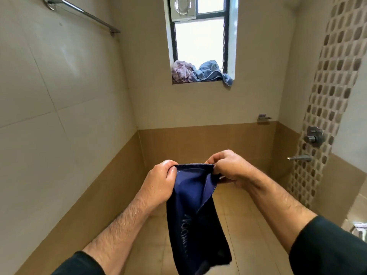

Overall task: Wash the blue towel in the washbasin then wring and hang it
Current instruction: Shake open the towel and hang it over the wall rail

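Note:
The dark blue towel (195, 221) hangs down in front of me, wet and limp, with pale lettering along it. My left hand (158, 181) pinches its top left corner and my right hand (228, 167) pinches its top right corner, so the upper hem is stretched between them. Both hands look wet. High on the left wall runs a chrome towel rail (83, 13), well above and left of my hands. The washbasin is not in view.
A window sill (200, 81) at the back holds a crumpled pink cloth (181, 71) and a light blue cloth (210, 72). On the right wall sit a shower valve (313, 136) and a spout (298, 158). A small metal soap shelf (264, 117) is mounted at the back.

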